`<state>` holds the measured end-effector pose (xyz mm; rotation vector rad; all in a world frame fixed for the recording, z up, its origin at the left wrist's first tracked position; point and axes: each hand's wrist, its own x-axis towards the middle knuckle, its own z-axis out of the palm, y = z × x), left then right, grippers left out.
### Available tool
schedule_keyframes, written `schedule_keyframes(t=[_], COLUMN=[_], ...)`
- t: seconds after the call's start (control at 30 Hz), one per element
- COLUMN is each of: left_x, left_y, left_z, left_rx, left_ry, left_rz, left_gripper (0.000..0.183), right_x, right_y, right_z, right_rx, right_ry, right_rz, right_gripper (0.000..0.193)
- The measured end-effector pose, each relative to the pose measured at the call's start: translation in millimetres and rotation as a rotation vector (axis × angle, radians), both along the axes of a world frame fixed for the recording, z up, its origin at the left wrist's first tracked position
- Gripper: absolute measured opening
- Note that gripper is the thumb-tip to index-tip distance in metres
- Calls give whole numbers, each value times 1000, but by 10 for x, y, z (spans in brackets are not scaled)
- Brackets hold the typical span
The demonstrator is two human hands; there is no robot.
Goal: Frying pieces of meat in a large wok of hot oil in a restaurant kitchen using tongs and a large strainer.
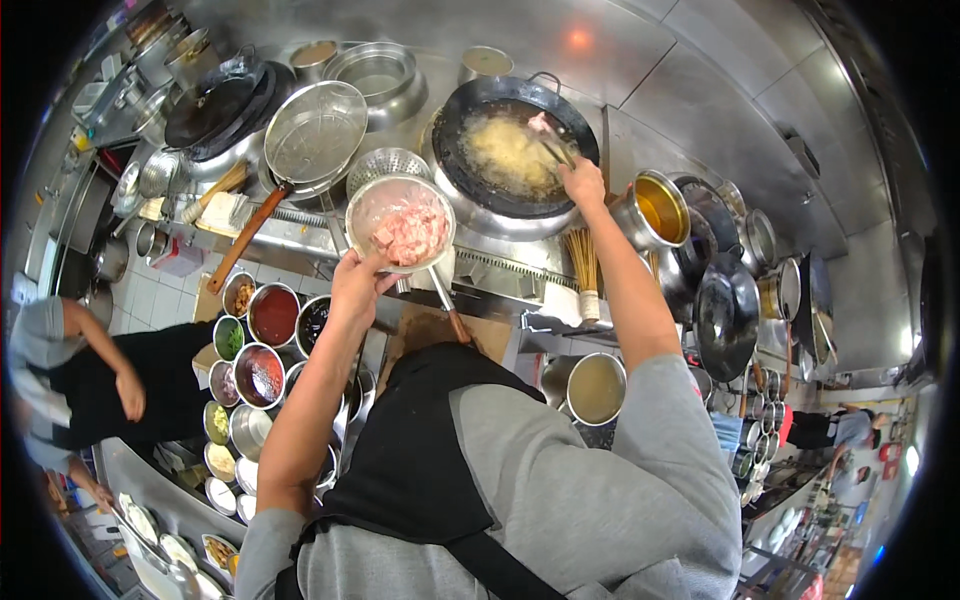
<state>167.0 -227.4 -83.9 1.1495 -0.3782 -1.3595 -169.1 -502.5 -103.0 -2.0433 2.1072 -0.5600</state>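
My left hand (356,288) grips the rim of a pale, translucent bowl (362,205) from below, its fingers closed on the near edge. Raw pink meat pieces (415,232) lie in the bowl, which is tilted toward me. My right hand (583,183) reaches over the right side of a black wok (468,108). It is closed around slim tongs (556,150), whose tips point to the far left. At those tips is a pink piece of meat (540,122), above bubbling oil (500,152) with pale foam. Whether the meat touches the oil, I cannot tell.
Left of the wok, a wire strainer (318,130) with a wooden handle rests over a pot. A perforated ladle (388,162) lies behind the bowl. A bamboo brush (580,258) and oil pot (655,212) are at right. Sauce containers (273,313) and a co-worker (85,375) are at left.
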Motion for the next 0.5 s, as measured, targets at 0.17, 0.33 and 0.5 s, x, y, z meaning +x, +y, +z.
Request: schedule_keyframes(t=[0.17,0.33,0.5], left_x=[-39,-50,-6], left_y=[-46,62,147], left_z=[-25,-33,-66], left_rx=[5,13,33], left_ry=[14,31,26], left_rz=[11,10,33], left_gripper=[24,24,20], right_x=[136,100,-156], right_y=[21,32,-82], right_z=[-52,-189,-251], right_rx=[217,235,173], right_ry=[64,95,146], right_rz=[-89,-79,70], right_gripper=[44,41,34])
